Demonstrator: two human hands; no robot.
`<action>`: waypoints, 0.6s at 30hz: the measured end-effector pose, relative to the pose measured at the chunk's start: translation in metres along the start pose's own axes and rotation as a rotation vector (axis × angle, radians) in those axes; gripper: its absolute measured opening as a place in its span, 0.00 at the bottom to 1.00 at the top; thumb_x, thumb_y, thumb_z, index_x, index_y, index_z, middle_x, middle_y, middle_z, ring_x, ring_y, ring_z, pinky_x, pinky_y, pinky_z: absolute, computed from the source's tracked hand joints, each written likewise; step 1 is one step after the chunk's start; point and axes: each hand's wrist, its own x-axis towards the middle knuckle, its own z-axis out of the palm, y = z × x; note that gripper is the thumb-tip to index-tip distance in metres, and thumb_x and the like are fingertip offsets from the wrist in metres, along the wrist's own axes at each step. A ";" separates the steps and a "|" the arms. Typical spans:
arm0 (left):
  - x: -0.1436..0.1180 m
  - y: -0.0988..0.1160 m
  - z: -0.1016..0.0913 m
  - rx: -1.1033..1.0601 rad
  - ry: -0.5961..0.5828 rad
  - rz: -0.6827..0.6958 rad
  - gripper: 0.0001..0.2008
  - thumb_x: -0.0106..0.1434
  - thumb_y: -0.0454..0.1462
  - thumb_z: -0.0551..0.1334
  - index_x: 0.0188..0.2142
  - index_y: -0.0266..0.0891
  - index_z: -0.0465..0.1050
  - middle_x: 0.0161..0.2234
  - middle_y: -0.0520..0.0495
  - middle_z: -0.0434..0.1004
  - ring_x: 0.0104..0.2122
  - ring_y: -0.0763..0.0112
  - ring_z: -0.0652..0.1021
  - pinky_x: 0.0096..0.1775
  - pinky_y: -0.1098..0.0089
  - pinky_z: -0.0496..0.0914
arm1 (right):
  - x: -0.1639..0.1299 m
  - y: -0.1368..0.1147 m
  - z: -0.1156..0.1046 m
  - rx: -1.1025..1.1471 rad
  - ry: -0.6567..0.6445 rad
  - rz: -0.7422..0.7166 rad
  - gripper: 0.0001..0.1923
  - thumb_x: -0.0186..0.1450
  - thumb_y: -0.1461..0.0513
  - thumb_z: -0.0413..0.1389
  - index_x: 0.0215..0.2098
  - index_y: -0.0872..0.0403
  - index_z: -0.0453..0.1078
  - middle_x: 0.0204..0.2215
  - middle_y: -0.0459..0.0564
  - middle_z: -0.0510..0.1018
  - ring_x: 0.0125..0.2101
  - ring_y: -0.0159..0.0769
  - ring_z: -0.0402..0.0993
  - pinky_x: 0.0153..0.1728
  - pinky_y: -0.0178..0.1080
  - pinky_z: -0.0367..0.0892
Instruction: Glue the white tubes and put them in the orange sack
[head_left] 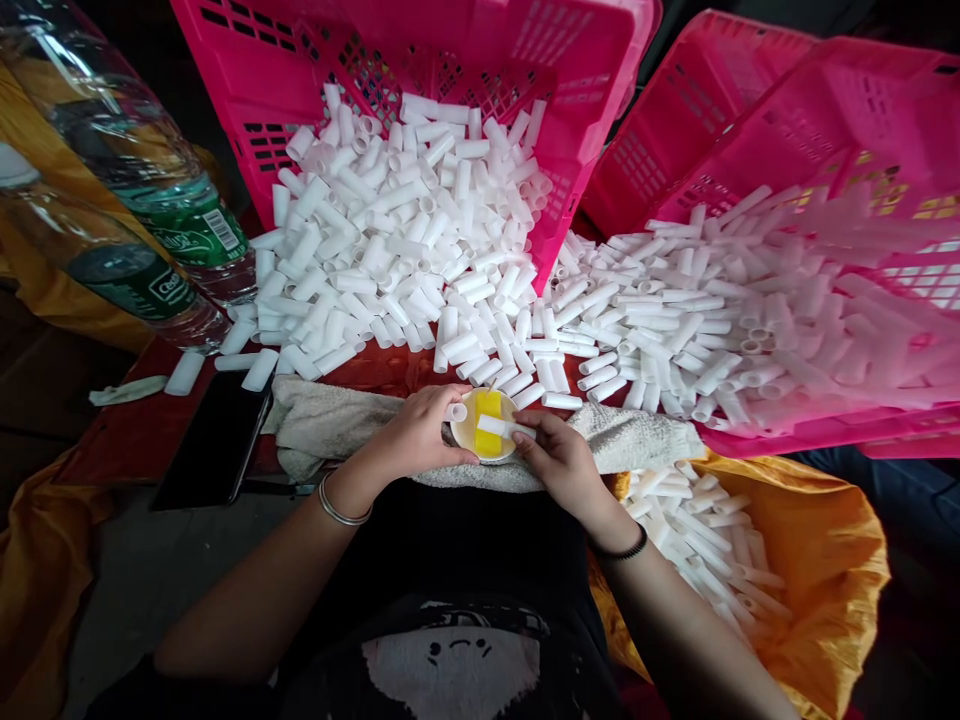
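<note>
1. A white tube (504, 427) is pinched in the right hand (559, 457) over the yellow-filled cup (486, 425).
2. A short tube (455, 411) is gripped by the left hand (417, 437), beside the cup.
3. Behind the cup, large unworked piles (397, 230) are seen; right of it, the orange bag (817, 560) is judged partly filled.

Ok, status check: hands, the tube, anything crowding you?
Left hand steadies small cup, short tube at fingertips. Right hand holds long white tube over yellow sponge. Loose tube piles close ahead.
</note>
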 end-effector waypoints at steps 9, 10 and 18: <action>0.002 -0.001 -0.007 0.059 -0.016 0.116 0.36 0.44 0.45 0.77 0.49 0.40 0.65 0.56 0.33 0.68 0.59 0.46 0.69 0.59 0.48 0.66 | -0.007 0.003 0.003 -0.065 0.184 -0.237 0.08 0.68 0.63 0.55 0.46 0.49 0.71 0.45 0.55 0.78 0.46 0.42 0.77 0.44 0.48 0.77; 0.003 0.001 -0.010 0.076 0.000 0.142 0.30 0.50 0.45 0.74 0.48 0.39 0.65 0.55 0.33 0.68 0.59 0.47 0.69 0.58 0.49 0.67 | -0.006 -0.003 0.003 0.027 0.232 -0.126 0.08 0.69 0.60 0.56 0.47 0.50 0.70 0.44 0.55 0.79 0.43 0.42 0.78 0.41 0.46 0.78; 0.008 0.047 -0.035 0.294 -0.048 0.252 0.11 0.72 0.40 0.54 0.50 0.39 0.68 0.43 0.42 0.77 0.43 0.59 0.79 0.45 0.61 0.75 | 0.008 -0.052 -0.017 0.418 0.161 0.162 0.15 0.65 0.52 0.61 0.44 0.51 0.72 0.33 0.49 0.79 0.27 0.32 0.74 0.27 0.35 0.73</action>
